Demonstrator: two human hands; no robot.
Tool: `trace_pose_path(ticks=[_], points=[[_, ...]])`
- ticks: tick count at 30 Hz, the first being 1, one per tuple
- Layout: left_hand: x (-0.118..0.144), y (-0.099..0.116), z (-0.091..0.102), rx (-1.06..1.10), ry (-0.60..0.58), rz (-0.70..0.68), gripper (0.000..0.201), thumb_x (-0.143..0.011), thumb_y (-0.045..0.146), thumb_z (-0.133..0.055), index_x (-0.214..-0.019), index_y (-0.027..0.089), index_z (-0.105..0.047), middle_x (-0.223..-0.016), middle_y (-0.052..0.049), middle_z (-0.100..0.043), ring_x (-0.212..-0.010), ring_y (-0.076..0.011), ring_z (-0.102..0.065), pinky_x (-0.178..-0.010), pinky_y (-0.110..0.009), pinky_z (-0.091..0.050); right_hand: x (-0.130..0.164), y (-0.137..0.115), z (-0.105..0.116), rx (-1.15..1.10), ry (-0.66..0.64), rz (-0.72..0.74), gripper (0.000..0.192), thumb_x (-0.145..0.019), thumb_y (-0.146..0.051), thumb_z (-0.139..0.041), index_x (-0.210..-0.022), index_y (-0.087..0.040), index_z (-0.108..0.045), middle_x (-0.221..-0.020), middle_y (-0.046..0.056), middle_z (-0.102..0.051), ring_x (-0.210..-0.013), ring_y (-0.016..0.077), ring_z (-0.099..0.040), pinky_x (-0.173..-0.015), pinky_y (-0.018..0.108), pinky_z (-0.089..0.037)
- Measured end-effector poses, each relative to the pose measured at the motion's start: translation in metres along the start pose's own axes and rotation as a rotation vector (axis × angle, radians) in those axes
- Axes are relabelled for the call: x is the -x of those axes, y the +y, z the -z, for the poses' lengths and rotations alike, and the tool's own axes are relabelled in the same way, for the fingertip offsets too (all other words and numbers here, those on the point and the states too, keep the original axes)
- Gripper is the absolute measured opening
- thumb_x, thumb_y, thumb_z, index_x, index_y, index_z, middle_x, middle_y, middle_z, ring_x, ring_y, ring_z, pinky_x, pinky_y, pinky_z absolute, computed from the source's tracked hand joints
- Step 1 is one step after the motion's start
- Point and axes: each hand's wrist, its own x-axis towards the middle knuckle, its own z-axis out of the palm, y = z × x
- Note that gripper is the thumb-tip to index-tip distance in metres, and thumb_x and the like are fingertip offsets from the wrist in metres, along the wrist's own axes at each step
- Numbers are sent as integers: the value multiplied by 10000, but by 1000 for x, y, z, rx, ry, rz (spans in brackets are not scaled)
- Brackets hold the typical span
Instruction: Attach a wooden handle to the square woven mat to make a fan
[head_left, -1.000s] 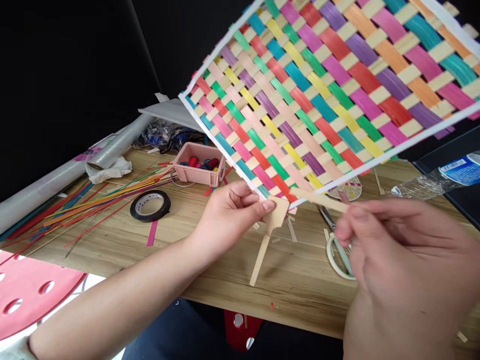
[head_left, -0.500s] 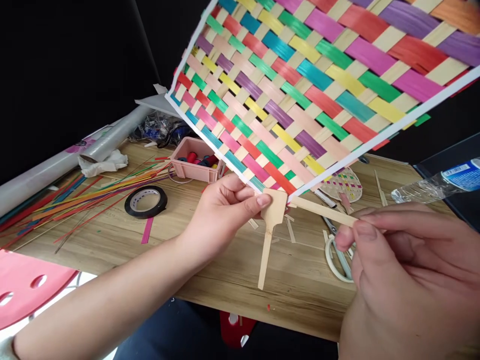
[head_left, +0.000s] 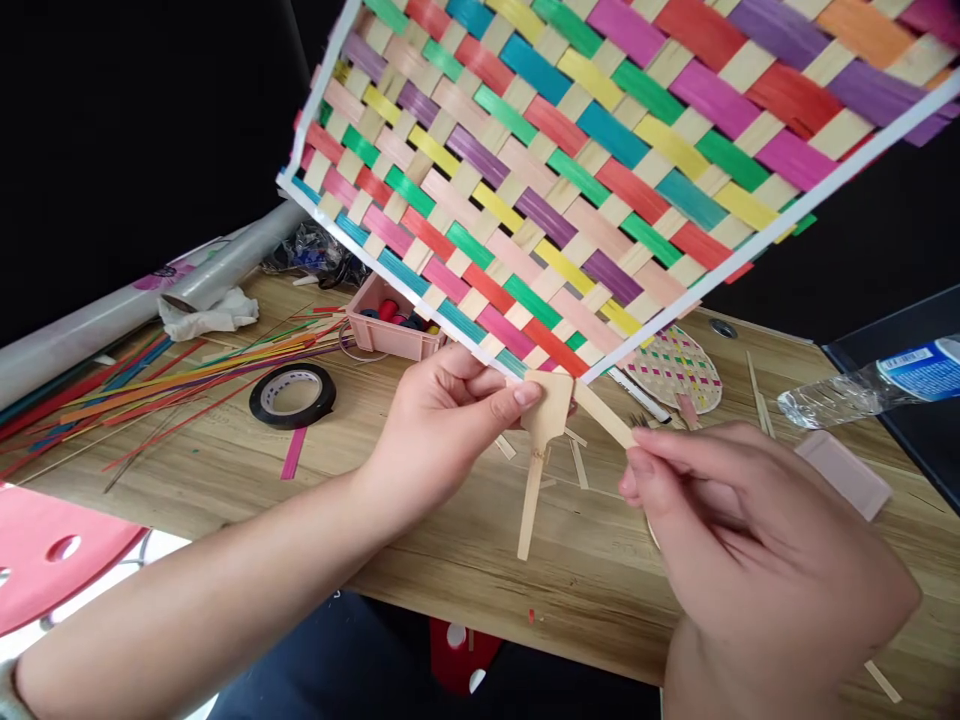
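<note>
Hands, two, both ours. Right hand (head_left: 757, 540), lower right of the frame, nearest: thumb and forefinger pinched on one pale flat bamboo strip (head_left: 604, 415), which slants up-left to the mat corner. Left hand (head_left: 442, 425), centre: fingers closed on one pale wooden paddle-shaped handle piece (head_left: 544, 440), its stem hanging down, its head touching the lowest corner of one large multicoloured woven strip mat with white tape edging (head_left: 600, 160), which fills the upper right of the frame, tilted above the table.

Risk, as we judge it: the strip may snap or slide out if pushed askew; the mat corner may slip off the handle, since only one pinch steadies it.

Farther, on one light wooden table (head_left: 420, 560):
- one small oval woven piece (head_left: 675, 368), right of centre;
- one roll of black tape (head_left: 292, 393), left;
- one pink plastic box of thread spools (head_left: 390, 330), spools uncounted;
- one loose sheaf of thin coloured strips (head_left: 150, 385), too many to count;
- one clear plastic bottle (head_left: 862, 385), right edge.
</note>
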Motion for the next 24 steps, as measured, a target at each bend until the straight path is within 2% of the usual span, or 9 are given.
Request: trace_pose_path(ticks=[2,4,9,14,18,21,24], points=[[0,0,0,-5,1,4,264,-664,283,-835,-892,205,-726,-732,-3,-746,-842,-227,-734,-764,-344,-610,-5,-5,-3,61,120,27,197,-842,-149,-657,-916,-319,-722,-706,0,-660,-608,179,-597,-482,317,-437],[0,0,0,-8,-4,7,272,-659,285,-836,-893,202,-725,-728,-4,-746,-845,-235,-734,-732,-339,-615,-9,-6,-4,71,155,52,188,-825,-136,-666,-859,-310,-729,-663,-5,-641,-585,170,-581,-470,316,-429],[-1,1,1,-47,-29,-10,186,-698,242,-808,-861,192,-733,-771,-16,-758,-853,-228,-734,-715,-313,-611,-16,0,-2,-23,81,80,209,-806,-108,-677,-850,-306,-727,-629,-13,-623,-568,165,-577,-486,327,-437],[1,2,1,-97,-27,-31,194,-674,229,-825,-848,203,-745,-791,-5,-760,-815,-210,-734,-751,-320,-604,-20,2,1,-69,89,84,193,-801,-125,-688,-814,-315,-718,-634,-17,-623,-546,166,-571,-489,345,-443],[3,5,1,-122,-20,-30,207,-640,209,-842,-826,202,-752,-794,-9,-759,-825,-226,-734,-774,-347,-603,-20,8,4,-116,34,118,257,-790,-80,-686,-871,-320,-730,-682,-15,-639,-562,165,-589,-492,345,-450],[4,7,1,-151,-60,-48,205,-647,180,-830,-837,200,-756,-800,-11,-762,-834,-230,-735,-772,-345,-605,-20,13,7,-149,-25,143,334,-786,-28,-673,-937,-320,-736,-719,-18,-638,-585,154,-603,-501,335,-456],[5,9,0,-174,-101,-70,189,-673,166,-804,-854,197,-757,-811,-17,-766,-848,-232,-733,-768,-341,-607,-20,15,8,-171,-24,166,368,-776,-2,-669,-949,-318,-739,-721,-23,-633,-590,146,-603,-498,329,-460]])
